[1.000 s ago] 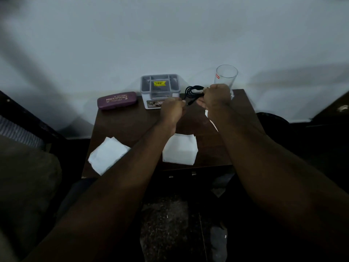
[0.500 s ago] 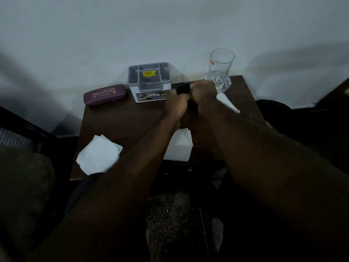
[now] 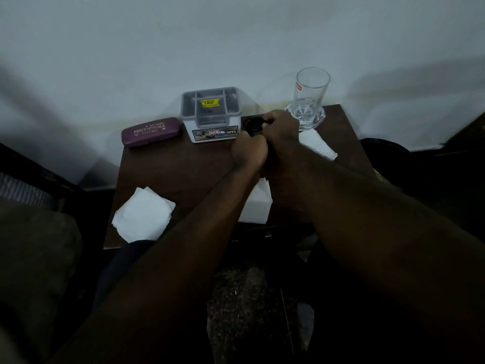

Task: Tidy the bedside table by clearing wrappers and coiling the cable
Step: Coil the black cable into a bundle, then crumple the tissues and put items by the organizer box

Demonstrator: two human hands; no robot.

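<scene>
A black cable is bunched into a small bundle at the back of the dark wooden bedside table. My right hand is closed around the bundle from the right. Pressed close against it, my left hand grips the bundle's near side. Most of the cable is hidden by my fingers. White paper wrappers lie on the table: one at the front left corner, one at the front middle under my left forearm, one to the right behind my right wrist.
A grey and white compartment organiser stands at the back middle against the white wall. A maroon spectacle case lies to its left. An empty clear glass stands at the back right corner, just beyond my right hand.
My hands were apart with cable loops visible between them; they have come together and the cable is now gathered into a tight bundle. My view has shifted slightly.
</scene>
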